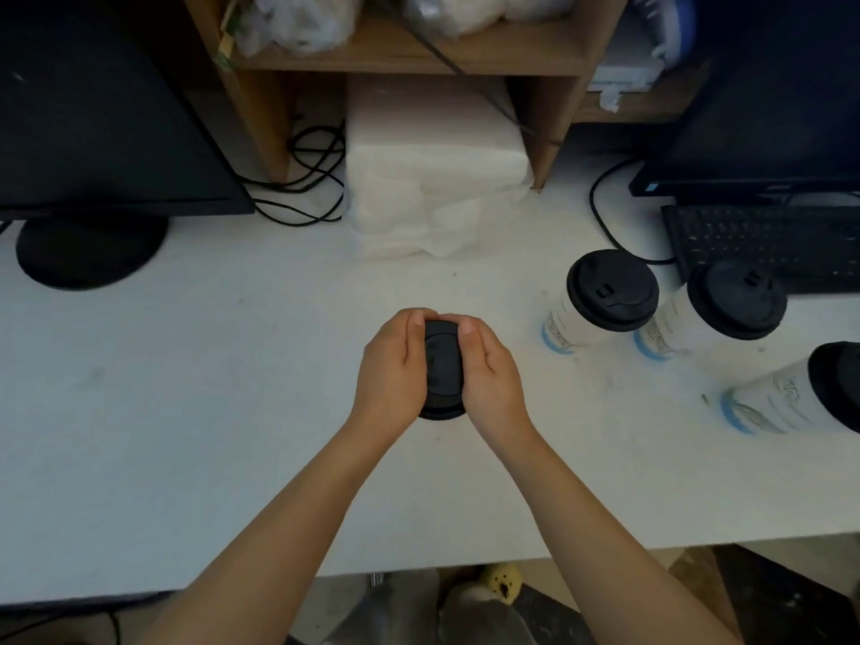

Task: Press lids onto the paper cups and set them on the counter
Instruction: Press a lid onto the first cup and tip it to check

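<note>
Left hand [391, 370] and right hand [488, 379] grip a black lid [440, 365], seemingly pressing it onto a hidden cup, well left of the keyboard [763, 244]. Three capped cups [577, 325] beside the keyboard look finished.

On the white counter [186, 388] stand three paper cups with black lids at the right: first cup [600, 304], second cup [716, 314], third cup [791, 398]. A black keyboard [763, 246] lies behind them. A white pack [433, 188], black cables [307, 179] and a round screen foot [88, 253] sit farther left.
</note>
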The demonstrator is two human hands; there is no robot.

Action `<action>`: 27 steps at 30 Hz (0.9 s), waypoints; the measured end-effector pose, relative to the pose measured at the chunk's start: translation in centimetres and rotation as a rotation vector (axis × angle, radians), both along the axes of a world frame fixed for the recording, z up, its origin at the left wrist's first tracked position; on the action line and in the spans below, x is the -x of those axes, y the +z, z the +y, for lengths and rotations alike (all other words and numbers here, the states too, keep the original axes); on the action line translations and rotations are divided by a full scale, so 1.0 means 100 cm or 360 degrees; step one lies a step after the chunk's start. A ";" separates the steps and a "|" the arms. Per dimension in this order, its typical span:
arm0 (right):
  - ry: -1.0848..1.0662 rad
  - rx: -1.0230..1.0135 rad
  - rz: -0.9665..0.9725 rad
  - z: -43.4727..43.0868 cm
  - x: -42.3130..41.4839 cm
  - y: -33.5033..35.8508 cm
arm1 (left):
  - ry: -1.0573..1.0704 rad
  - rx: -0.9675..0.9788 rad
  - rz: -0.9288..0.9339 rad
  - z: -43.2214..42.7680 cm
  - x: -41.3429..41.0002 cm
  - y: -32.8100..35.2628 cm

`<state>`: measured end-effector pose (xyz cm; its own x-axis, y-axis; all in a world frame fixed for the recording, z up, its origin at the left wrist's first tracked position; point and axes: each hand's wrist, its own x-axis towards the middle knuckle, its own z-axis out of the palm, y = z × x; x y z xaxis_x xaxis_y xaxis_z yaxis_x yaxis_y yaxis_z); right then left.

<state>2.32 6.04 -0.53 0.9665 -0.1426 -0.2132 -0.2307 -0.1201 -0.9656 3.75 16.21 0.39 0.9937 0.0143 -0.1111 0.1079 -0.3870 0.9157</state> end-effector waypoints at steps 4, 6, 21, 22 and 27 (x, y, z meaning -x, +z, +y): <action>-0.0039 0.0013 0.0023 0.002 0.011 0.007 | -0.0343 -0.0043 0.0102 0.009 -0.019 0.006; -0.0067 0.0036 0.0039 0.003 0.026 0.006 | -0.0481 -0.0122 0.0158 0.012 -0.032 0.010; 0.0148 0.0517 -0.0024 0.001 -0.007 0.025 | -0.0178 -0.0492 -0.0080 -0.001 -0.002 -0.001; 0.0151 0.0511 -0.0021 0.002 -0.008 0.022 | -0.0148 -0.0427 -0.0056 -0.003 -0.001 -0.003; 0.0109 0.0506 -0.0065 0.002 -0.010 0.012 | -0.0137 -0.0420 -0.0097 -0.003 -0.002 -0.005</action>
